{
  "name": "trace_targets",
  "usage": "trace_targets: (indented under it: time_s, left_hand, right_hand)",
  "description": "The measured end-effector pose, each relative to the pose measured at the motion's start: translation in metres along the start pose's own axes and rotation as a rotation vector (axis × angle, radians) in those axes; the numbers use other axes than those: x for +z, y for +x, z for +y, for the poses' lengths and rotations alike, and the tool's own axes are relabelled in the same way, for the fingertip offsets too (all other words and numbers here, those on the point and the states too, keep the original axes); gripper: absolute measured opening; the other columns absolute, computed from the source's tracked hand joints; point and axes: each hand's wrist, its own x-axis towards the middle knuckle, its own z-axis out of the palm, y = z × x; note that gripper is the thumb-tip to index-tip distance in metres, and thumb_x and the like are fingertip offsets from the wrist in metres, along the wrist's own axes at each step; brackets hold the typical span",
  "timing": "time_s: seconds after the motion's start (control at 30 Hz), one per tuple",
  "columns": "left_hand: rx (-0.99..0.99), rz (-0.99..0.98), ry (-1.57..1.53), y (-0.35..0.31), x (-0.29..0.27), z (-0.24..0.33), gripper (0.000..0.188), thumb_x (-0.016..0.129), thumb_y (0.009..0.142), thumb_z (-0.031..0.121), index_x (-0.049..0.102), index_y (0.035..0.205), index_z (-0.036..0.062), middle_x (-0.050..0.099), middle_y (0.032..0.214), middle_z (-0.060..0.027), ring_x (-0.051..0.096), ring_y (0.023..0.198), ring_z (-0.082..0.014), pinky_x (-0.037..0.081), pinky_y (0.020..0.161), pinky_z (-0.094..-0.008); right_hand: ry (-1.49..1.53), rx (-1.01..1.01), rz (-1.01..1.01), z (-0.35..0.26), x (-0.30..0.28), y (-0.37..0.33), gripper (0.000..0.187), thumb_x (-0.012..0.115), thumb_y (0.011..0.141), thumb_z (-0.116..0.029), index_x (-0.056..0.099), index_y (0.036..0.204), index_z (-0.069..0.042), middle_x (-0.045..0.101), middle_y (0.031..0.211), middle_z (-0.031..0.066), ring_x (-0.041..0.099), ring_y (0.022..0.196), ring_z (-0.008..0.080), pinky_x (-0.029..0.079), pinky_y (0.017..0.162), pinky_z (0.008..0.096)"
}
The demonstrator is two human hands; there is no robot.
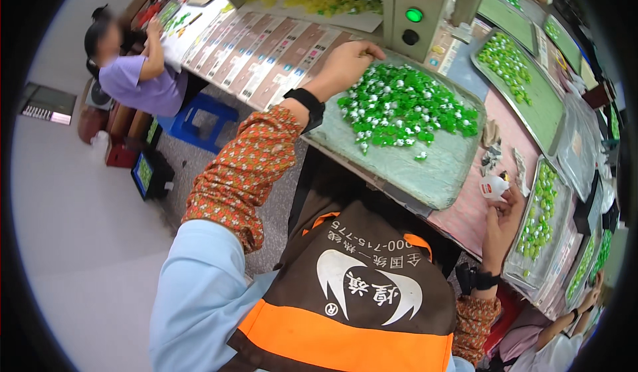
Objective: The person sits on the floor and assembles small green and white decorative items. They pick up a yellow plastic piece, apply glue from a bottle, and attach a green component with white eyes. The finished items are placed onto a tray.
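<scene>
A metal tray (419,173) lies in front of me, lined with pale green film. Heaped on it are small green and white plastic pieces (409,103). My left hand (347,66) reaches over the tray's far left corner, beside the heap. Its fingers are bent and drawn together; whatever may be between the tips is hidden. Right of the tray, my right hand (504,222) is closed around a small white squeeze bottle (493,187) with a dark and yellow tip. Crumpled scraps of cloth or paper (492,149) lie just beyond the bottle.
Behind the tray stands a grey machine housing (413,23) with a red and a green light. More trays (508,73) of yellow-green pieces fill the right side, one (541,219) near my right hand. A co-worker (136,73) sits far left on a blue stool (199,123).
</scene>
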Motion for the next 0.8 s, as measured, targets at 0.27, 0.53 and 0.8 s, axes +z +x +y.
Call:
trace_targets:
  time_s: [0.27, 0.53, 0.8]
  left_hand:
    - [0.132, 0.026, 0.013, -0.031, 0.011, 0.024, 0.023, 0.057, 0.092, 0.007, 0.077, 0.104, 0.0067, 0.076, 0.098, -0.0050, 0.065, 0.085, -0.0155, 0.052, 0.081, -0.0317]
    - [-0.197, -0.020, -0.947, 0.006, -0.019, 0.058, 0.030, 0.053, 0.090, -0.002, 0.072, 0.114, 0.0014, 0.064, 0.090, -0.0041, 0.058, 0.077, -0.0137, 0.045, 0.057, -0.0241]
    - [-0.114, -0.023, -1.036, 0.041, -0.134, 0.036, 0.023, 0.050, 0.097, 0.003, 0.068, 0.111, 0.0073, 0.060, 0.088, -0.0051, 0.054, 0.070, -0.0149, 0.040, 0.051, -0.0257]
  right_hand:
    - [-0.112, -0.164, 0.166, -0.001, -0.038, -0.068, 0.035, 0.052, 0.097, 0.010, 0.061, 0.130, 0.001, 0.062, 0.114, 0.0070, 0.057, 0.094, 0.0121, 0.047, 0.079, 0.0247]
    - [-0.081, -0.297, -0.893, -0.115, 0.085, -0.046, 0.028, 0.057, 0.081, 0.012, 0.069, 0.103, 0.001, 0.062, 0.087, 0.0116, 0.061, 0.076, 0.0233, 0.047, 0.070, 0.0315]
    - [0.330, -0.405, -1.750, -0.151, 0.230, -0.083, 0.020, 0.066, 0.092, -0.015, 0.073, 0.105, -0.002, 0.068, 0.091, 0.0180, 0.066, 0.087, 0.0355, 0.053, 0.078, 0.0420]
